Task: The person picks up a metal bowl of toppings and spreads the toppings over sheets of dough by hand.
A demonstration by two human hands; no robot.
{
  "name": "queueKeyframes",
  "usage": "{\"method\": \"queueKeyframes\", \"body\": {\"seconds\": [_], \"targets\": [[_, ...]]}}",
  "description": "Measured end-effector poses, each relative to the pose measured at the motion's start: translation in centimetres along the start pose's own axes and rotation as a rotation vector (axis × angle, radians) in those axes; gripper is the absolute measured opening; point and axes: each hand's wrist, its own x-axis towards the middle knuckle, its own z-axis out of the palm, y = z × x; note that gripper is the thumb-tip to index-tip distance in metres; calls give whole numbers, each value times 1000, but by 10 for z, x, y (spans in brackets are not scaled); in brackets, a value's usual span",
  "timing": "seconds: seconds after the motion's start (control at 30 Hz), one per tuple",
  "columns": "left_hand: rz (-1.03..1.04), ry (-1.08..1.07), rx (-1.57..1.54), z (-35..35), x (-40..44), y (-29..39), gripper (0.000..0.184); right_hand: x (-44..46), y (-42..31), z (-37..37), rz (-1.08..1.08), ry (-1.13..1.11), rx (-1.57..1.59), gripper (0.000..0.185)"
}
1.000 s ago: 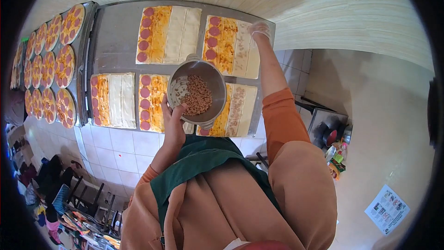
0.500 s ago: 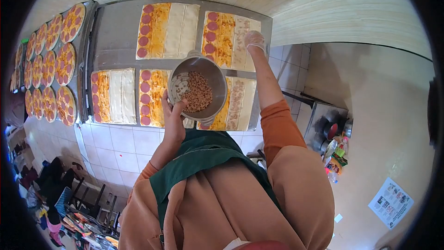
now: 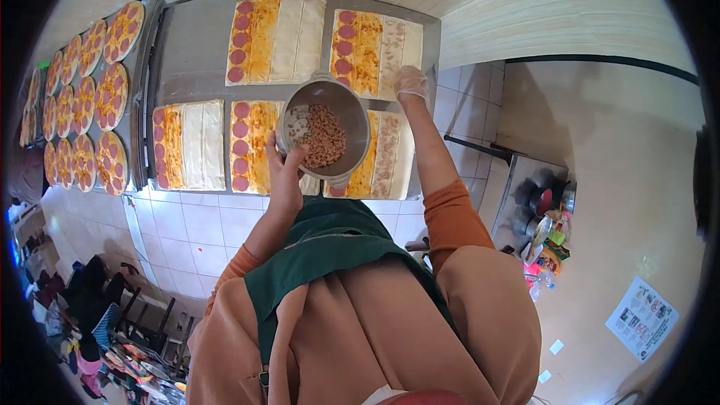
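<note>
My left hand (image 3: 286, 172) grips the rim of a metal pot (image 3: 358, 131), its thumb inside. Brown crumbled filling (image 3: 324, 137) lies in the pot. In a clear plastic glove, my right hand (image 3: 411, 85) is over the lower right edge of the upper-right dough sheet (image 3: 412, 41); its fingers are too indistinct to tell their pose. That sheet carries sausage slices, orange sauce and a strip of crumbs. The pot partly hides the lower-right sheet (image 3: 400, 157), which has a similar crumb strip. Three more sheets, such as the upper-middle one (image 3: 300, 37), have slices and sauce but no visible crumbs.
Several round pizzas (image 3: 111, 96) stand in rows on a tray at the left. The metal table (image 3: 191, 45) meets a pale wall at the back. A stove (image 3: 517, 202) with pans is at the right. Chairs and clutter stand lower left.
My right hand has moved down along the right side of the upper-right sheet to its lower corner. My left hand still holds the pot. The view has shifted slightly.
</note>
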Motion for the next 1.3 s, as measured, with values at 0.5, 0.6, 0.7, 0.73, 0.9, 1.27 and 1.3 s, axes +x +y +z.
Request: {"method": "queueKeyframes", "body": {"seconds": [0.5, 0.6, 0.7, 0.73, 0.9, 1.27, 1.3], "targets": [[221, -39, 299, 40, 21, -34, 85, -141, -118, -100, -267, -172, 552, 29], [259, -20, 390, 43, 23, -45, 87, -146, -118, -70, -298, -98, 589, 33], [231, -2, 319, 48, 25, -50, 87, -135, -107, -92, -106, -363, 672, 36], [242, 4, 338, 48, 29, -56, 87, -127, -101, -84, -17, -457, 831, 36], [150, 20, 235, 59, 34, -56, 89, -115, -79, -88, 322, -526, 1508, 28], [190, 155, 126, 27, 48, -37, 87, -18, 16, 47, 488, -439, 787, 16], [182, 164, 112, 24, 49, -36, 87, -3, 27, 79, 363, -433, 551, 18]]}}
